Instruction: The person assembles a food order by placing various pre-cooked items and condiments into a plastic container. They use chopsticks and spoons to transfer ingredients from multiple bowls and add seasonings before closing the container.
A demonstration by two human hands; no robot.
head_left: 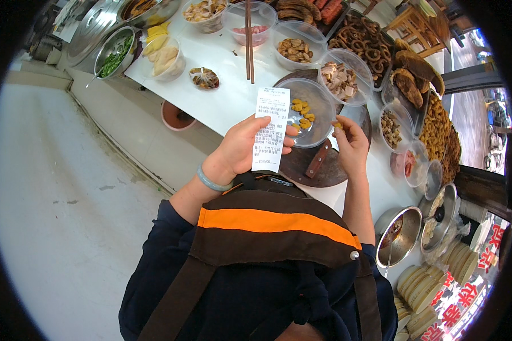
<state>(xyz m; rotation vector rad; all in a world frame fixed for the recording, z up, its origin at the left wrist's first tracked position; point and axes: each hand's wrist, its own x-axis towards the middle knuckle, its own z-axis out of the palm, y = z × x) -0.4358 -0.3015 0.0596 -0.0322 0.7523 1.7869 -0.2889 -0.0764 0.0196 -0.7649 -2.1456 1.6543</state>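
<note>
My left hand (238, 146) holds a long white printed receipt (270, 133) upright, thumb across its front. Its fingertips come out behind the paper, beside a clear plastic bowl (325, 113); whether they grip the bowl is hidden. Several small yellow food pieces (303, 118) lie in that bowl. At the bowl's right edge, my right hand (352, 146) is closed in a pinch on a small yellow piece (337, 124). Below the bowl, a cleaver with a brown wooden handle (318, 159) lies on a dark round chopping board (293, 169).
Clear tubs of sliced food (339, 79) ring the board. Long brown chopsticks (249, 42) lie on the white table (210, 108) near a small bagged item (203, 78). Trays of braised meat (361, 42) stand far right; a steel bowl (403, 244) and stacked bowls (424, 284) sit near right.
</note>
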